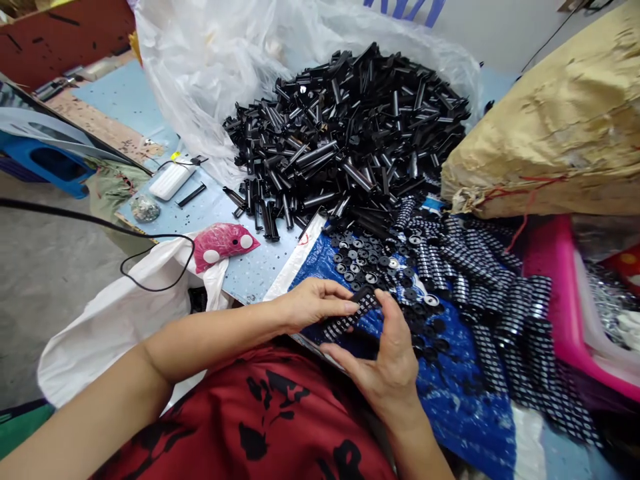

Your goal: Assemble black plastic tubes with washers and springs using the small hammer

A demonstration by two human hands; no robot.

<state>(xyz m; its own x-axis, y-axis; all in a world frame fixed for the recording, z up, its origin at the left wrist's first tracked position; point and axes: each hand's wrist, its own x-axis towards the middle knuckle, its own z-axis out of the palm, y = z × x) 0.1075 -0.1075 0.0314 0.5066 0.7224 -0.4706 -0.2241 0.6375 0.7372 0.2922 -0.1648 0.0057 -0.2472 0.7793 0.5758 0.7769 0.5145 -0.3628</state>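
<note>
A perforated tube [345,321], black with rows of light holes, sits tilted between my two hands, with a dark plastic part along its upper side. My left hand [317,303] pinches it from above with thumb and fingers. The fingertips of my right hand [387,353] touch its upper right end, while the right thumb reaches towards its lower end. Just beyond lie small round black caps [357,257] on a blue plastic sheet [470,393]. More perforated tubes [493,267] are heaped to the right of my hands.
A large pile of black plastic parts [345,127] spreads over clear plastic film [200,73] at the back. A brown sack [545,120] leans above a pink bin [555,300] on the right. On the left are a pink pouch [223,247], a white box [173,180] and a hanging cable [100,221].
</note>
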